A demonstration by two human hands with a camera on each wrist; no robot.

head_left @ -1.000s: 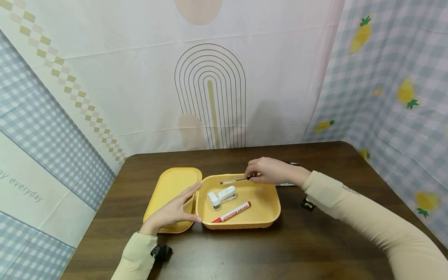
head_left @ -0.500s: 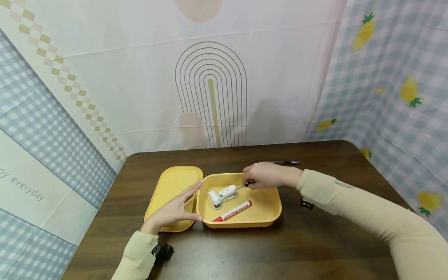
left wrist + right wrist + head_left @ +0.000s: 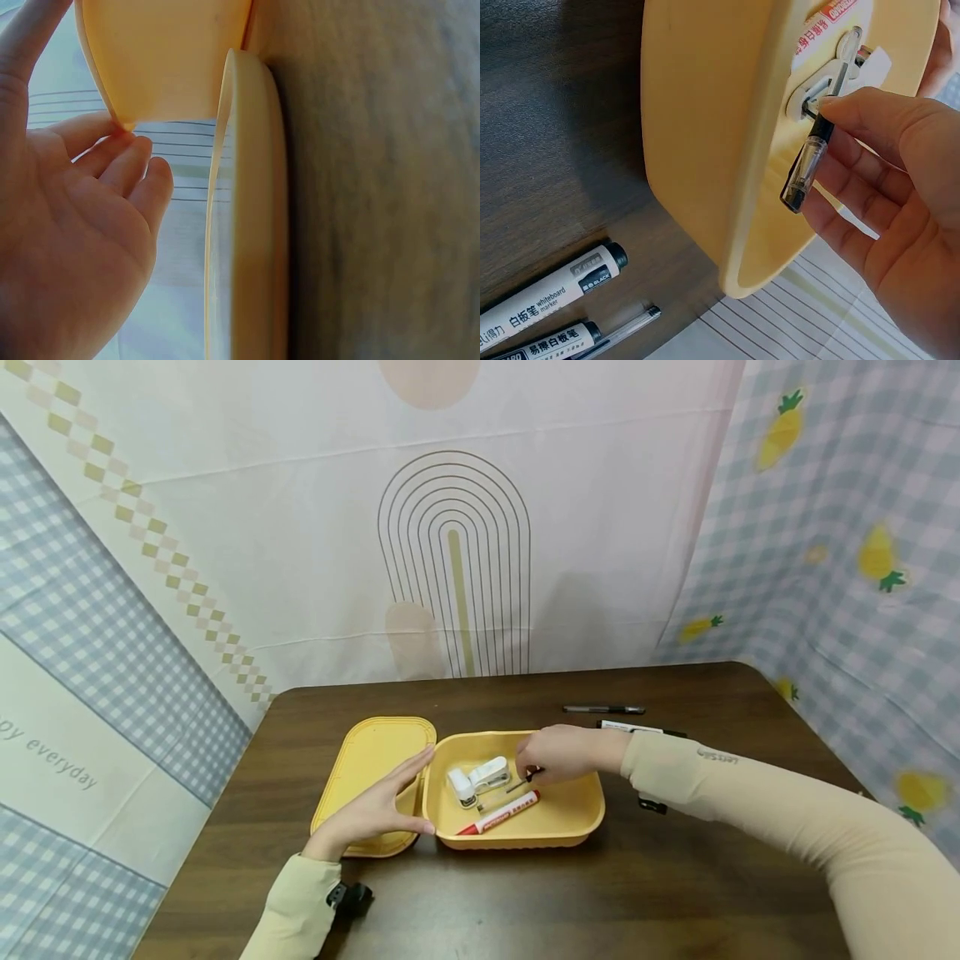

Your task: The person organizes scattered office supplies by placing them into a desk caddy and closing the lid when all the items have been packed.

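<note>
My right hand point(image 3: 562, 752) pinches a clear-barrelled pen point(image 3: 806, 161) with a black cap between thumb and fingers, low inside the yellow box point(image 3: 517, 841). The pen's far end points left, between the red-and-white marker point(image 3: 504, 812) and a small white stapler-like thing point(image 3: 490, 772). Another small white object point(image 3: 461, 787) lies beside that one. My left hand point(image 3: 371, 814) spreads thumb and fingers along the box's left rim; in the left wrist view its fingertips touch the box corner, the fingers only slightly bent.
The yellow lid point(image 3: 375, 760) lies left of the box, partly under my left hand. Behind the box at the right are a black pen point(image 3: 603, 709) and a white marker point(image 3: 637, 727). The right wrist view shows a black whiteboard marker point(image 3: 551, 300) and another marker point(image 3: 547, 346).
My right hand has lowered the pen from over the back rim into the box, bringing it down beside the red marker. The left hand stays at the rim.
</note>
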